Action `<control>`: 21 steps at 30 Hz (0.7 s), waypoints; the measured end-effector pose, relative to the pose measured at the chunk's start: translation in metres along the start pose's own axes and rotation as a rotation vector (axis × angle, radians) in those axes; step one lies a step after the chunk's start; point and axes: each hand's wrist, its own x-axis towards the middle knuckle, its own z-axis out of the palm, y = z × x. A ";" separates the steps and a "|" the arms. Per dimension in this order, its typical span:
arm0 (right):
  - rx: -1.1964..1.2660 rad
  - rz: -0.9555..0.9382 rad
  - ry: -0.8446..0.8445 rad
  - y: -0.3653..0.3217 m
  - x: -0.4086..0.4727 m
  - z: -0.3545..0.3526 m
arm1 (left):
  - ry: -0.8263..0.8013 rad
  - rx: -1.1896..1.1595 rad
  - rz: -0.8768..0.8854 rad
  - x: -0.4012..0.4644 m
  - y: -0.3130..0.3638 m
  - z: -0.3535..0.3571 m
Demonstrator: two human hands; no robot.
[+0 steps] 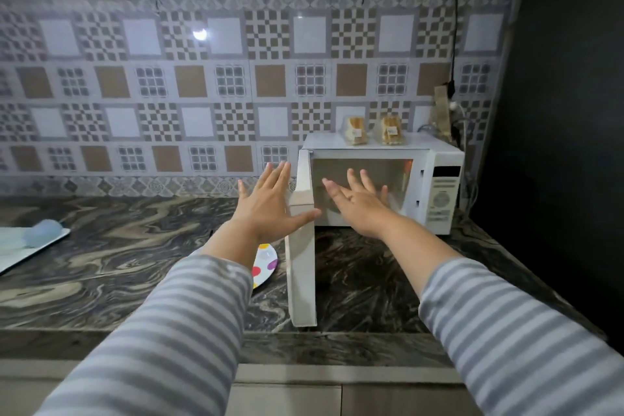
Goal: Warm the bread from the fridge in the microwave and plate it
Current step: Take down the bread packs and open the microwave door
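A white microwave point(442, 159) stands at the back right of the counter. Its door point(300, 280) is swung wide open toward me, edge on. Two wrapped packs of bread point(355, 130) point(391, 129) sit on top of the microwave. My left hand point(270, 203) is spread flat with straight fingers, just left of the door's top edge, its thumb across the door. My right hand point(359, 201) is also spread, held in front of the open cavity point(395, 176). Neither hand holds anything. A white plate with coloured dots point(265, 267) lies on the counter, partly hidden by my left arm.
The marbled dark counter point(118, 260) runs left to right under a patterned tile wall. A white tray with a pale blue object point(44, 233) sits at the far left. A black cable point(456, 27) hangs down behind the microwave. A dark wall closes the right side.
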 end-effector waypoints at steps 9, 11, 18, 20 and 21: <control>-0.107 0.158 -0.034 0.064 0.002 -0.022 | -0.003 0.036 0.171 0.042 0.052 0.008; -0.112 0.175 -0.039 0.083 0.008 -0.026 | -0.027 0.025 0.193 0.057 0.066 0.017; -0.090 0.203 -0.012 0.149 0.067 -0.036 | -0.047 -0.070 0.117 0.132 0.092 0.070; -0.075 0.183 0.028 0.169 0.092 -0.042 | -0.028 -0.111 0.065 0.160 0.099 0.085; -0.072 0.165 0.064 0.180 0.106 -0.046 | -0.004 -0.134 0.037 0.176 0.102 0.091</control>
